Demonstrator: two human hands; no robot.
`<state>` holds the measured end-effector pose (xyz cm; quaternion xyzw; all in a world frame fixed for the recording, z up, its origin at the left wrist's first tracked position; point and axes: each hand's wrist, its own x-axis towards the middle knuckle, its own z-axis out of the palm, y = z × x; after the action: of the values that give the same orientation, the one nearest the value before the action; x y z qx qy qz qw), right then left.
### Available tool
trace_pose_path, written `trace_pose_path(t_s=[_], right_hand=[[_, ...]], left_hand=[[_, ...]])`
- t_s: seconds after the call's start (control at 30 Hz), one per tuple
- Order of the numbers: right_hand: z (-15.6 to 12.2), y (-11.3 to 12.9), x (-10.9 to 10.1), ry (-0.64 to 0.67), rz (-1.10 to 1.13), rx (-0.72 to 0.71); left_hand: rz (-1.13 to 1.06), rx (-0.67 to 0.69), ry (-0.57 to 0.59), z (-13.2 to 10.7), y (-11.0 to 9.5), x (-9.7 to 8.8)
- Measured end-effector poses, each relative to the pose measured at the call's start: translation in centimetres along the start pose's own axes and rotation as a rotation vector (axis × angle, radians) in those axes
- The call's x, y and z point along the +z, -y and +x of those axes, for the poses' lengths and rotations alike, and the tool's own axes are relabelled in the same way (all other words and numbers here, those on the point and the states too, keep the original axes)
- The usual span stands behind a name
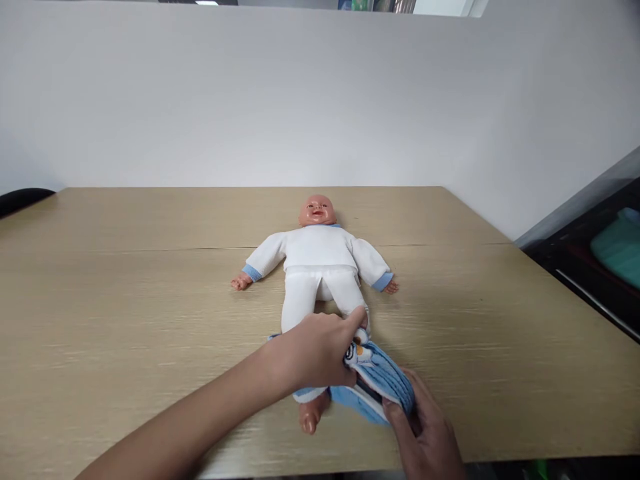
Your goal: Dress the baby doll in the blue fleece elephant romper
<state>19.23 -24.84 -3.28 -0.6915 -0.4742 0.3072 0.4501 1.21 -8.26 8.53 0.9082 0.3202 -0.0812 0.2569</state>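
A baby doll (320, 250) lies face up on the table, head away from me, in a white outfit with blue cuffs. A blue garment (385, 370), ribbed and marked with a cartoon face, is bunched around the lower part of the doll's leg on my right. My left hand (320, 350) is closed on the garment's upper edge against that leg; its fingertips are partly hidden. At the lower end, my right hand (425, 427) pinches the gathered cloth between thumb and fingers. The doll's other bare foot (314, 413) shows below my left wrist; the near foot is covered.
The wooden table (125, 300) has a seam running across it behind the doll's arms. A pale wall (250, 100) rises behind. A dark chair back (25, 199) is at the left edge, and a black case-like object (565, 260) with teal cloth (620, 247) stands at right.
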Motion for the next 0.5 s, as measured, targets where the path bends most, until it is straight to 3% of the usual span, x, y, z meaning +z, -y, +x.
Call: trace_pose_path(t_s=[0.23,0.33,0.5], right_hand=[[0.4,2.2,-0.1,0.05,0.124,0.062],[0.2,2.7,0.1,0.105,0.232,0.164],[-0.3,2.7,0.5,0.086,0.352,0.25]], left_hand=[[-0.024,0.041,0.111,0.2,1.2,-0.1],[-0.137,0.078,0.126,0.3,2.0,-0.5],[-0.344,0.133,0.157,0.1,3.1,-1.3]])
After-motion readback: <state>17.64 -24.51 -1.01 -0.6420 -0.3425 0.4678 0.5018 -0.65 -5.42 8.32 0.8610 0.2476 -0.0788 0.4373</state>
